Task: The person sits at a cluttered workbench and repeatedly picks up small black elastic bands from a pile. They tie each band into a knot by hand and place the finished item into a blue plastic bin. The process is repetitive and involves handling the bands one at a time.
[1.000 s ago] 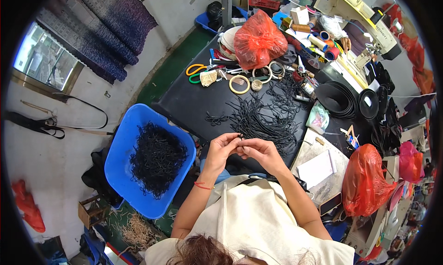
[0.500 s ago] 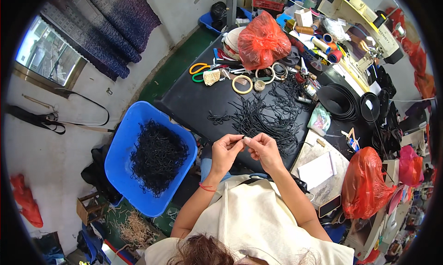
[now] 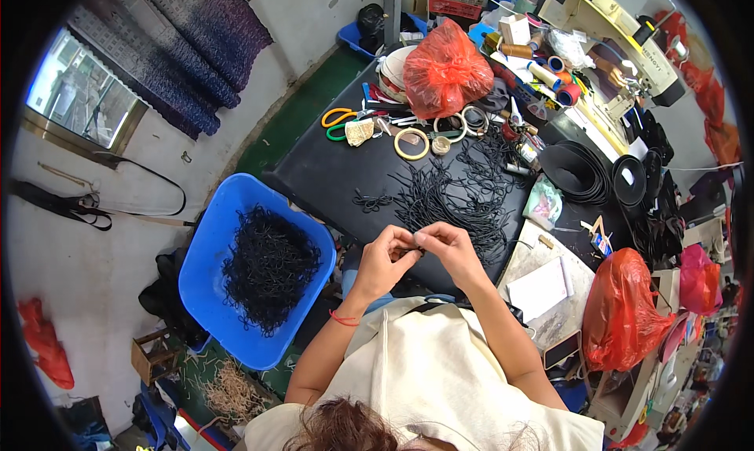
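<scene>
My left hand [image 3: 383, 264] and my right hand [image 3: 449, 251] meet at the near edge of the black table, fingertips pinched together. Between them shows a small bit of black cord [image 3: 418, 250], mostly covered by the fingers; its ends cannot be made out. Just beyond the hands lies a spread pile of thin black cords [image 3: 440, 204], some looped and tangled. A smaller clump of cord [image 3: 372, 200] sits to its left. On my left stands a blue plastic tub [image 3: 206, 302] with a heap of knotted black cords [image 3: 271, 270] in it.
Farther back on the table are scissors [image 3: 338, 117], tape rolls [image 3: 411, 144] and a tied red plastic bag [image 3: 448, 70]. A sewing machine [image 3: 620, 98] with thread spools stands at the back right. Right of me are a white pad [image 3: 540, 290] and another red bag [image 3: 624, 314].
My right hand has turned so its fingers bend over toward the left fingertips. My left hand has shifted slightly, with its thumb lower. The cords and the tub have stayed put.
</scene>
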